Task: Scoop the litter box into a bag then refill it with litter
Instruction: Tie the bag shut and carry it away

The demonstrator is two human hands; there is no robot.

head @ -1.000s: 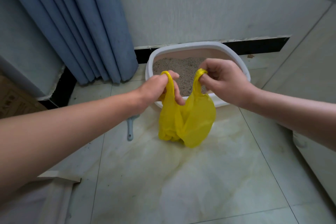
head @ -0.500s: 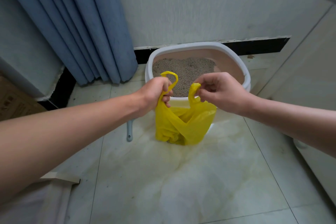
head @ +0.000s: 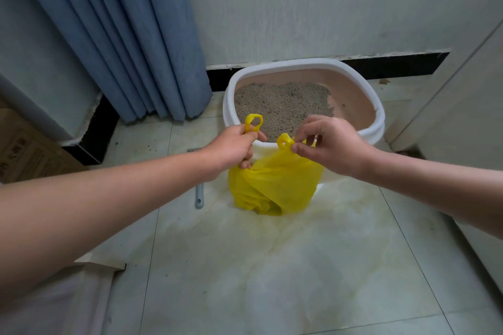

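Grip of left hand (head: 234, 147): clenching one handle of the yellow bag (head: 275, 185) in a closed fist, leaving its loop (head: 253, 122) sticking up.
Grip of right hand (head: 332, 144): pinching the other handle (head: 283, 141) narrowly between thumb and fingertips.
Bag position: hanging directly under both hands, seemingly resting on the floor (head: 272, 266), pressing against the near wall of the litter box (head: 378, 119).
Slip risk: possibly losing the thinly pinched handle, letting the mouth collapse shut.
Spill risk: tipping any contents out by pulling the handles unevenly.
Nearby scoop (head: 199, 196): lying left of the bag, apart from both hands, probably needing one handle released first.
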